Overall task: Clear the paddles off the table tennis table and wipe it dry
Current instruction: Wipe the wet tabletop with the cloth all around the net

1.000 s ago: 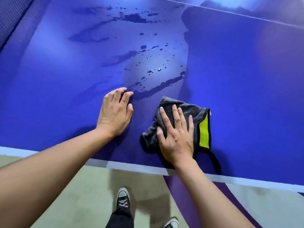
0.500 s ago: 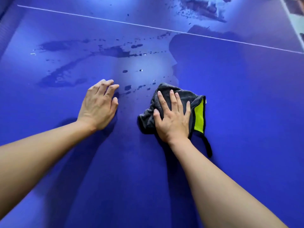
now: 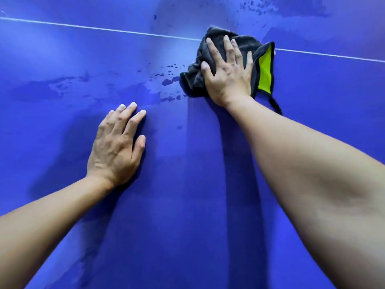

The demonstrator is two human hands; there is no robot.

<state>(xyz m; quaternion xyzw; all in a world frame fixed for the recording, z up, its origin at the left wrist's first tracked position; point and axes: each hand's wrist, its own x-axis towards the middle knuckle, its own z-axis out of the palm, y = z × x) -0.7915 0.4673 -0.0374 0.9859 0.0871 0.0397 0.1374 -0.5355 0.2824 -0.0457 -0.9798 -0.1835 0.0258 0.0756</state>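
Two hands on the blue table tennis table [image 3: 187, 215], no paddles in view. Near-left: left hand [image 3: 116, 149] lies flat on the surface, fingers straight & close together, holding nothing; prob. bracing. Farther right: right hand [image 3: 228, 76] spread, palm down, pressing the grey microfibre cloth [image 3: 216, 36] w/ lime-green side, bunched over the white line [image 3: 83, 27]. Cloth looks soft, light, absorbent; it'll crumple, so a flat palm on its middle suits better than a pinch. Water drops [image 3: 169, 80] sit just left of it; more wet patches [image 3: 260, 7] beyond the line.
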